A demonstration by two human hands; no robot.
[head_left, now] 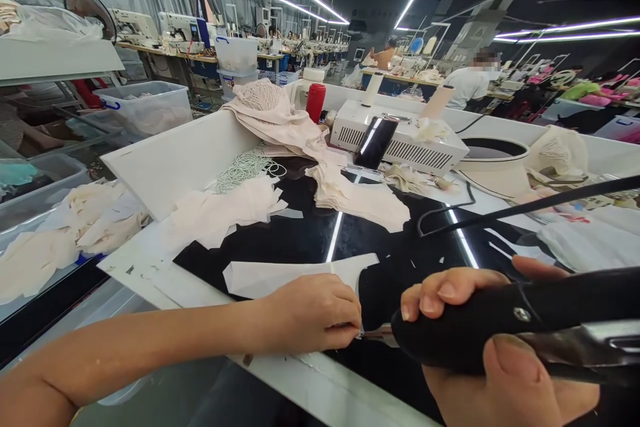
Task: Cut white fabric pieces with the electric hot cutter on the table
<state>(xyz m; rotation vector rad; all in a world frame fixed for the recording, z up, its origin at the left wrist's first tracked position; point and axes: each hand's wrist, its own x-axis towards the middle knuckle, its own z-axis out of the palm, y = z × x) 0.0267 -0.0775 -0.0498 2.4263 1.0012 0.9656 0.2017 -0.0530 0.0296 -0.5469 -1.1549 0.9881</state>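
My left hand (pixel 315 312) is closed, its fingers pinched at the lower right edge of a white fabric piece (pixel 285 279) that lies flat on the black glossy tabletop (pixel 395 270). Its fingertips are largely hidden from view. My right hand (pixel 505 353) is wrapped around a black handheld electric tool (pixel 465 320) with a metal lever along its side. The tool's narrow metal tip (pixel 381 335) points left and comes close to my left fingertips; whether it touches the fabric I cannot tell.
Stacks of cream fabric pieces (pixel 360 197) lie beyond my hands, beside green cord (pixel 247 170). A phone (pixel 376 142) leans on a white vented box (pixel 400 133). A red thread cone (pixel 315 103) stands nearby. A black cable (pixel 565 197) crosses at right. Fabric-filled bins (pixel 150 110) stand left.
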